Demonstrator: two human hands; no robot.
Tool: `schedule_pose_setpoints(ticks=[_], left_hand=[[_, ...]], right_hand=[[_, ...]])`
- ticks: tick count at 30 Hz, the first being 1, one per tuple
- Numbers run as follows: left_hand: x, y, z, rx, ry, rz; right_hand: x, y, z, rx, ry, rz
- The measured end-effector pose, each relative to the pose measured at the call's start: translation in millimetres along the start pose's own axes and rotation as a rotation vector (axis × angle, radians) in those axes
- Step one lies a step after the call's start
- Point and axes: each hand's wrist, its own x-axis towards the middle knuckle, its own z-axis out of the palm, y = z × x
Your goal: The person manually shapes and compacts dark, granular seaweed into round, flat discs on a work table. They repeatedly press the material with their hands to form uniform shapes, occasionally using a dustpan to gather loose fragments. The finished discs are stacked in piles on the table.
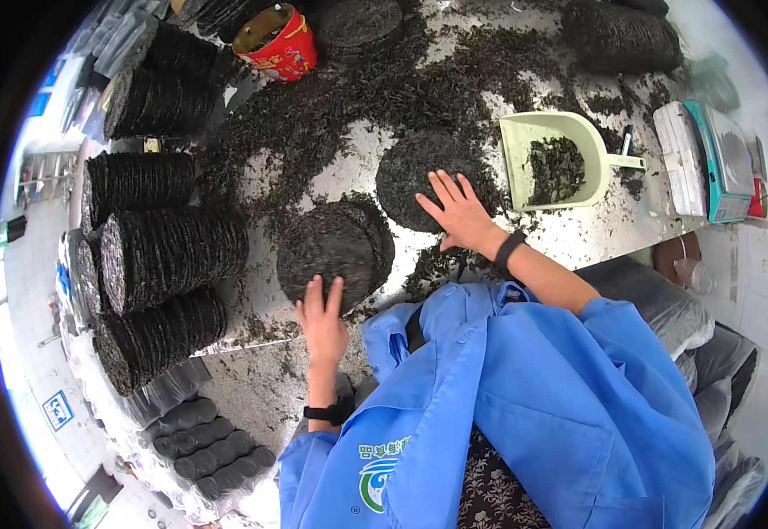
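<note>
Two round stacks of dark dried seaweed sheets lie flat on the table in front of me. My left hand (323, 328) touches the near edge of the left seaweed stack (331, 247), its fingers stretched out. Across the right seaweed stack (406, 172), my right hand (462, 213) rests with fingers spread, palm down. Neither hand grips anything. Just right of the right stack stands a pale green dustpan (597, 145) holding loose seaweed flakes (556, 167).
Loose seaweed crumbs (313, 123) cover much of the metal table (371, 141). Seaweed rolls (172, 256) line the left side. A red bucket (287, 55) stands at the back, with another roll (622, 40) at the far right. A teal scale (721, 163) sits at the right edge.
</note>
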Motion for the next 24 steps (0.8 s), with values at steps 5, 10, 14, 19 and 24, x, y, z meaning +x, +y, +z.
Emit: schedule_pose_setpoints(ticks=[5, 10, 14, 19, 24], left_hand=[[2, -4, 15, -0.106, -0.163, -0.086], [26, 8, -24, -0.039, -0.173, -0.088], [52, 22, -56, -0.481, 0.110, 0.067], [88, 72, -63, -1.363, 0.050, -0.117], [107, 97, -57, -1.893, -0.104, -0.162]], right_hand=[[11, 14, 25, -0.034, -0.076, -0.022], [9, 31, 13, -0.050, 0.113, -0.176], [-8, 37, -70, 0.537, 0.486, 0.325], [-26, 64, -59, 1.680, 0.736, 0.570], [-43, 31, -102, 2.057, 0.539, 0.571]])
